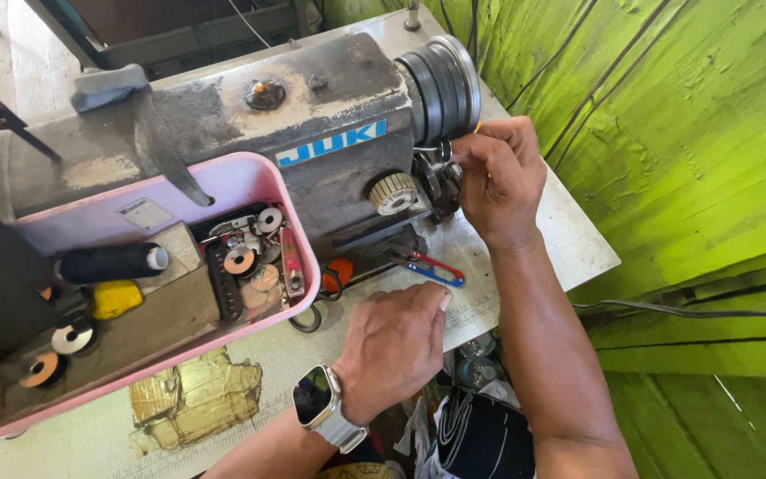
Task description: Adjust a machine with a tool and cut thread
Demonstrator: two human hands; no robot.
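A worn grey sewing machine [312, 98] lies on a pale table [569, 239], its black handwheel [443, 82] at the right end. My right hand [498, 177] is at the small metal bobbin-winder part [436, 173] beside the handwheel, fingers pinched on it. My left hand [396, 341], a smartwatch [316, 395] on its wrist, rests knuckles-up on the table's front edge, fingers curled with nothing seen in them. A cream ribbed dial [392, 192] sits just left of my right hand.
A pink tray [299, 239] holds bobbins, a black thread spool [113, 262], a yellow piece and small parts. Red-and-blue snips [432, 269] and an orange-handled tool [339, 270] lie on the table. A bright green wooden wall [693, 133] stands at the right. Tape patches the table front.
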